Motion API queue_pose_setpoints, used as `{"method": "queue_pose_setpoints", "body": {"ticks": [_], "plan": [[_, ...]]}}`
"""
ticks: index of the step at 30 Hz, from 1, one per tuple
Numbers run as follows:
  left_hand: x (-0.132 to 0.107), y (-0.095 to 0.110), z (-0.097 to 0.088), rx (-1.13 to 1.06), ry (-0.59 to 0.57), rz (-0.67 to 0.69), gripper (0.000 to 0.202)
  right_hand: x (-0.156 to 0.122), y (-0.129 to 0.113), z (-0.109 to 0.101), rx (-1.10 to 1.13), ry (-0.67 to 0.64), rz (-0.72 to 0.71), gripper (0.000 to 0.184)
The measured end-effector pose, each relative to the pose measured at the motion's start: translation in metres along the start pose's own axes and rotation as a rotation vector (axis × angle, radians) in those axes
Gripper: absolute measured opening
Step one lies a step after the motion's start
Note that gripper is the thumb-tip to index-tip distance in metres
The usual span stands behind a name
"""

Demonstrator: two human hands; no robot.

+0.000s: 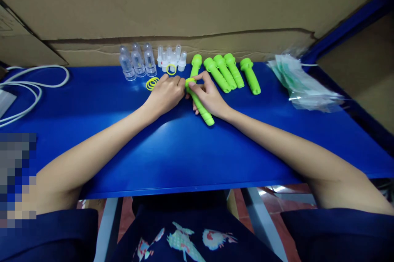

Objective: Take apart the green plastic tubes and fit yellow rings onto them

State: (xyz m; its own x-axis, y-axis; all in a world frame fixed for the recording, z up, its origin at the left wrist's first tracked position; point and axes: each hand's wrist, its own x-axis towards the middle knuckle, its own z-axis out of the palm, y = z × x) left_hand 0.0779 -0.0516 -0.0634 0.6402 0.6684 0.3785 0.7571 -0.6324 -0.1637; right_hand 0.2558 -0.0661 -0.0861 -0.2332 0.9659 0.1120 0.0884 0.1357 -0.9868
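My right hand (209, 97) is wrapped around a bright green plastic handle-shaped piece (203, 110) that lies slanted on the blue table (172, 147). My left hand (166, 94) has its fingers pinched at the wide top end of that same piece. What the fingertips press there is hidden. Just left of my left hand lie a few yellow rubber rings (152, 83), with another yellow ring (171, 69) farther back.
Several more green pieces (229, 72) lie in a row at the back. Clear plastic caps (137, 63) and small white-based clear parts (170, 58) stand by the cardboard wall. White cables (33, 85) lie far left. Plastic bags (303, 85) sit far right.
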Motion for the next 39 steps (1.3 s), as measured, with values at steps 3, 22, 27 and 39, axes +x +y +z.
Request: {"method": "queue_pose_setpoints", "body": {"ticks": [3,22,27,39], "plan": [[0.000,-0.005,0.000,-0.020,0.022,0.025,0.023,0.000,0.001,0.000,0.001,0.000,-0.003,0.055],[-0.030,-0.021,-0.044,-0.088,0.002,-0.062,0.026,-0.001,-0.005,0.001,0.078,-0.029,0.009,0.055],[-0.117,-0.045,-0.078,-0.128,-0.023,-0.386,0.057,-0.001,-0.007,0.003,0.081,-0.057,-0.007,0.061],[-0.237,-0.072,-0.139,-0.060,-0.479,-1.471,0.110,0.000,-0.009,0.003,0.058,-0.089,0.010,0.046]]}}
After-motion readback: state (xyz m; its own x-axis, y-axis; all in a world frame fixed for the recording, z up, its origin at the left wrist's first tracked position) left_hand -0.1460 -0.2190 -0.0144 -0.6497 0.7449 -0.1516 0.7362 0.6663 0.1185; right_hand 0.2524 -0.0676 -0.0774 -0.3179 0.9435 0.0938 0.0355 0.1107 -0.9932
